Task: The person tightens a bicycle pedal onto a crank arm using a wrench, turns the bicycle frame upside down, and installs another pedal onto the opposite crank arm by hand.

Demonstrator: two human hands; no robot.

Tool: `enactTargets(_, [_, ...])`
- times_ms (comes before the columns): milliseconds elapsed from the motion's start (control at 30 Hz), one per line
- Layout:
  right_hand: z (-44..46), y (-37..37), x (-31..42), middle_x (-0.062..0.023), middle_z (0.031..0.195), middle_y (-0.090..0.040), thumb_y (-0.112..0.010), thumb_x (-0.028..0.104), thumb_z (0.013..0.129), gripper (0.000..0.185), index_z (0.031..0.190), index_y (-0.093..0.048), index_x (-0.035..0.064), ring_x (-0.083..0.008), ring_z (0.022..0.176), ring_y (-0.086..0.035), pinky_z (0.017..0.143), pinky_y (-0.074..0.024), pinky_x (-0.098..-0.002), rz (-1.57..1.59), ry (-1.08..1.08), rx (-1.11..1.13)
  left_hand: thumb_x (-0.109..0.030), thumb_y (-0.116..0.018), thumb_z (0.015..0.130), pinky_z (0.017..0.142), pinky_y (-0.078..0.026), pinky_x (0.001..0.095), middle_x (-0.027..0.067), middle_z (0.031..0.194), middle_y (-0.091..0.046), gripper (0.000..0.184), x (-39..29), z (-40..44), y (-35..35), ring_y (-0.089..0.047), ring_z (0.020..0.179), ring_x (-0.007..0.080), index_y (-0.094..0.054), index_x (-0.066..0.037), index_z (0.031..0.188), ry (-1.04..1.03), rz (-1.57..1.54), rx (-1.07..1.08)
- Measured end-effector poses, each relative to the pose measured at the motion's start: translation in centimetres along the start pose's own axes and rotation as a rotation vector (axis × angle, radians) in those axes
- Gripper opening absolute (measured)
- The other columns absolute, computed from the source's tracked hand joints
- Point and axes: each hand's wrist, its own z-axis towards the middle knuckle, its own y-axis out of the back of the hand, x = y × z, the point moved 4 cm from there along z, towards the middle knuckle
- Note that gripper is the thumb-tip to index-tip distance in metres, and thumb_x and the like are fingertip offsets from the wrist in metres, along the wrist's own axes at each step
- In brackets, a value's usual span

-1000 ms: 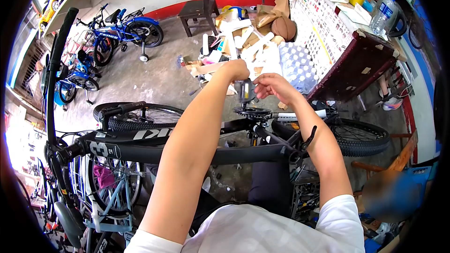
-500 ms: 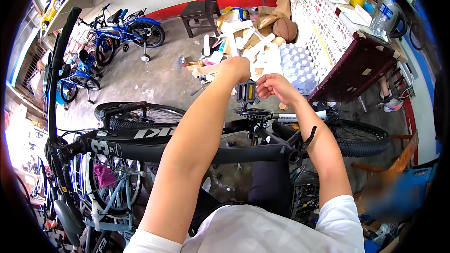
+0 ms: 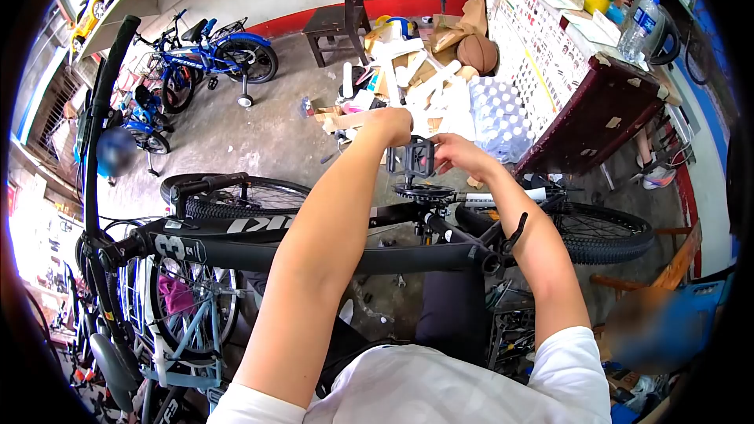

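A black bicycle pedal (image 3: 411, 158) stands in front of me, above the chainring (image 3: 424, 191) of a black bicycle. My right hand (image 3: 463, 155) reaches it from the right, bent fingers at the pedal's edge. At its upper left is my left hand (image 3: 393, 124), curled with the wrist bent; its fingertips and anything in them are hidden. The bicycle frame (image 3: 377, 257) stretches across below my forearms. Its handlebar (image 3: 98, 118) is at the left, and the rear wheel (image 3: 605, 232) lies at the right.
Cardboard and foam wrapping (image 3: 428, 82) lie heaped beyond the pedal, near a basketball (image 3: 477, 52). A wooden chair (image 3: 336, 20) stands behind. Blue children's bicycles (image 3: 212, 55) are at the left, a dark red cabinet (image 3: 589, 118) at the right. Tools (image 3: 510, 334) lie near my legs.
The pedal has turned, showing its broad open face now. My right fingers have come up against its edge. My left hand has shifted slightly down and left.
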Motion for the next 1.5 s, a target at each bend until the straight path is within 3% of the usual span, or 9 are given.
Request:
enactTargets(167, [-1.5, -0.2, 2.5, -0.0123, 0.097, -0.073, -0.048, 0.003, 0.088, 0.025, 0.104, -0.067, -0.0007, -0.0192, 0.082, -0.070, 0.076, -0.0545, -0.0298, 0.394, 0.192, 0.045, -0.039, -0.061, 0.090, 0.071, -0.058, 0.0428, 0.0233, 0.090, -0.072, 0.051, -4.0, -3.4, 4.3, -0.071, 0.067, 0.0302, -0.069, 0.011, 0.099, 0.265, -0.243, 0.133])
enactTargets(367, [0.1, 1.9, -0.8, -0.0091, 0.100, -0.066, -0.053, 0.010, 0.087, 0.035, 0.120, -0.061, 0.0021, -0.0169, 0.083, -0.066, 0.076, -0.0531, -0.0314, 0.076, 0.000, -0.276, -0.017, -0.057, 0.082, 0.086, -0.056, 0.0408, 0.0198, 0.111, -0.072, 0.032, -1.7, -0.1, 0.2, -0.070, 0.102, 0.0324, -0.074, 0.000, 0.103, -0.018, 0.165, 0.132])
enactTargets(500, [0.2, 0.4, -0.6, -0.0107, 0.102, -0.066, -0.055, 0.013, 0.082, 0.049, 0.129, -0.056, -0.0035, -0.0175, 0.083, -0.067, 0.072, -0.0559, -0.0330, 0.011, -0.038, -0.066, -0.012, -0.058, 0.079, 0.092, -0.054, 0.0420, 0.0195, 0.114, -0.071, 0.033, 0.8, 0.3, -1.0, -0.068, 0.110, 0.0317, -0.074, -0.001, 0.106, -0.042, -0.046, 0.072])
enactTargets(733, [-0.6, 0.2, 0.8, -0.0181, 0.106, -0.072, -0.047, 0.008, 0.089, 0.040, 0.126, -0.058, -0.0032, -0.0249, 0.091, -0.072, 0.075, -0.0572, -0.0339, 0.239, 0.094, 0.079, -0.016, -0.059, 0.082, 0.055, -0.057, 0.0353, 0.0187, 0.093, -0.073, 0.037, -3.2, -1.8, 2.6, -0.071, 0.068, 0.0261, -0.070, -0.001, 0.114, 0.262, -0.256, 0.250])
enactTargets(900, [0.3, 1.4, -0.6, -0.0112, 0.105, -0.067, -0.055, 0.015, 0.090, 0.042, 0.128, -0.057, -0.0018, -0.0189, 0.089, -0.067, 0.073, -0.0549, -0.0334, -0.031, 0.047, -0.252, -0.010, -0.059, 0.077, 0.077, -0.058, 0.0416, 0.0193, 0.094, -0.074, 0.028, -1.8, -0.8, 0.7, -0.073, 0.087, 0.0317, -0.074, 0.003, 0.096, 0.018, 0.078, 0.179])
enactTargets(1000, [0.5, 0.7, -1.7, -0.0086, 0.103, -0.066, -0.058, 0.019, 0.089, 0.043, 0.127, -0.058, -0.0015, -0.0158, 0.088, -0.064, 0.070, -0.0537, -0.0309, 0.002, -0.017, -0.118, -0.010, -0.061, 0.075, 0.086, -0.055, 0.0412, 0.0195, 0.109, -0.072, 0.031, 2.0, 0.6, -2.3, -0.070, 0.104, 0.0330, -0.075, 0.000, 0.101, 0.046, 0.083, 0.124])
enactTargets(1100, [1.4, 0.9, -2.2, -0.0066, 0.095, -0.069, -0.056, 0.017, 0.089, 0.033, 0.116, -0.063, -0.0005, -0.0167, 0.082, -0.068, 0.070, -0.0545, -0.0294, 0.022, 0.010, 0.038, -0.009, -0.054, 0.080, 0.079, -0.056, 0.0425, 0.0194, 0.103, -0.073, 0.032, -0.4, -2.0, 1.0, -0.072, 0.091, 0.0294, -0.071, -0.001, 0.106, 0.095, 0.233, 0.098])
enactTargets(1233, [0.0, -0.1, -0.5, -0.0094, 0.095, -0.072, -0.049, 0.008, 0.086, 0.027, 0.107, -0.065, 0.0013, -0.0211, 0.080, -0.074, 0.073, -0.0566, -0.0299, 0.111, 0.047, 0.130, -0.021, -0.056, 0.088, 0.053, -0.061, 0.0405, 0.0190, 0.083, -0.072, 0.032, -2.3, -2.2, 2.9, -0.072, 0.068, 0.0284, -0.070, 0.007, 0.095, 0.337, -0.395, 0.195])
enactTargets(1500, [0.2, 0.7, -0.7, -0.0075, 0.102, -0.068, -0.049, 0.010, 0.090, 0.029, 0.114, -0.062, 0.0021, -0.0170, 0.084, -0.066, 0.073, -0.0502, -0.0273, -0.087, 0.003, -0.156, -0.024, -0.067, 0.075, 0.083, -0.057, 0.0394, 0.0220, 0.099, -0.073, 0.037, -3.5, -2.0, 2.2, -0.072, 0.095, 0.0302, -0.074, 0.003, 0.098, 0.057, 0.021, 0.134])
